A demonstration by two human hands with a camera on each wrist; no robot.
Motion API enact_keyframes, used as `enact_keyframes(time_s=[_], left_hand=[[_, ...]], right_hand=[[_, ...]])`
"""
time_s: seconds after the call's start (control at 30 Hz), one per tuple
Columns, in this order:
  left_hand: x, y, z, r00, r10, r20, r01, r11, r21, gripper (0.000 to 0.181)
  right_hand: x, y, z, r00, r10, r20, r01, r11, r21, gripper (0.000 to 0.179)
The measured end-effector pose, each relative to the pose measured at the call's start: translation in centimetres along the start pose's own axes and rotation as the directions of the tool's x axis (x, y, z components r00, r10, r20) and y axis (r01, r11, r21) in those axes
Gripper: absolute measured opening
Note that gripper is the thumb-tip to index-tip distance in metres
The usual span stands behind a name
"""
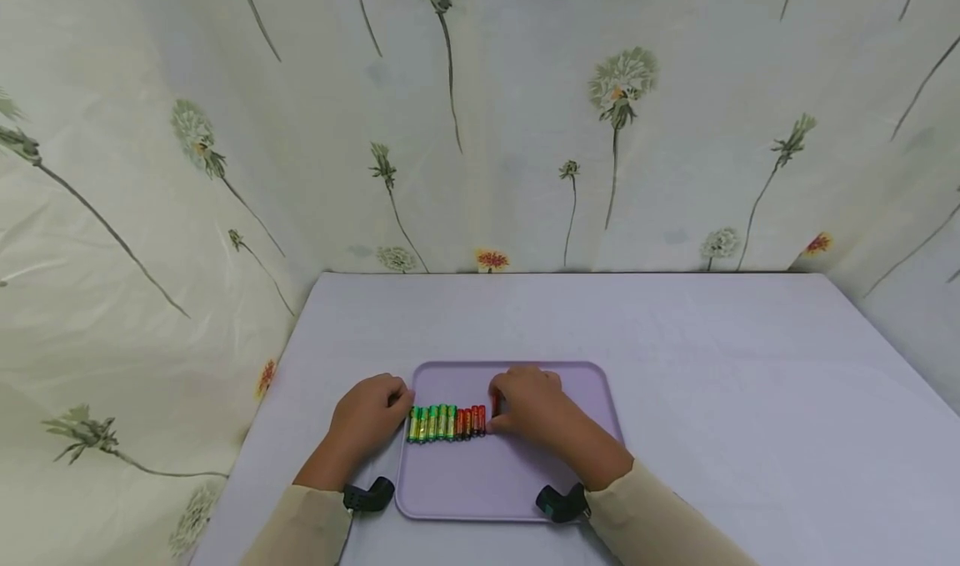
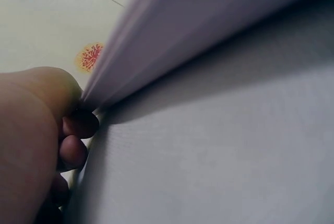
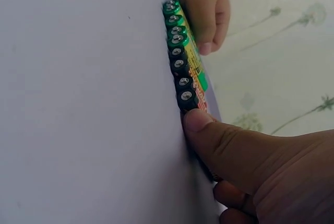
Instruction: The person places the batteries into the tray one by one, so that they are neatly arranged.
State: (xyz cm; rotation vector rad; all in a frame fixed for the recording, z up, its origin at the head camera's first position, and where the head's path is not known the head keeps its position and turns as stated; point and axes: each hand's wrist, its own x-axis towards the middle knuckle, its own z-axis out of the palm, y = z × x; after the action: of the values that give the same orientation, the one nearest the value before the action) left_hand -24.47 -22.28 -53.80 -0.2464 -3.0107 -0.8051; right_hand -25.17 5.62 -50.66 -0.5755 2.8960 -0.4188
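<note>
A row of green-and-yellow batteries [image 1: 432, 423] lies side by side on the lilac tray [image 1: 465, 487], followed on the right by several red-and-black batteries [image 1: 471, 422]. My right hand [image 1: 534, 403] pinches another red battery [image 1: 496, 403] between thumb and fingers, just right of the row; the fingers hide most of it. In the right wrist view the thumb touches the row's near end, beside the last black battery end [image 3: 187, 97]. At the tray's left rim, my left hand [image 1: 369, 416] grips the edge with curled fingers, which also show in the left wrist view.
The tray lies on a table with a pale cloth [image 1: 720, 399]. Behind and left of it hangs a flower-patterned curtain [image 1: 510, 116]. Black wrist cameras [image 1: 369, 495] sit on both forearms, close to the tray's near edge.
</note>
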Motion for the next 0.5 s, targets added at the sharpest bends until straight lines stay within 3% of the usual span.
enact_keyframes(time_s=[0.5], left_hand=[[-0.03,0.26,-0.22,1.000,0.000,0.006,0.000,1.000,-0.005,0.034]], right_hand=[[-0.74,-0.11,-0.20,0.998,-0.052,0.022,0.052,0.999,-0.008,0.039]])
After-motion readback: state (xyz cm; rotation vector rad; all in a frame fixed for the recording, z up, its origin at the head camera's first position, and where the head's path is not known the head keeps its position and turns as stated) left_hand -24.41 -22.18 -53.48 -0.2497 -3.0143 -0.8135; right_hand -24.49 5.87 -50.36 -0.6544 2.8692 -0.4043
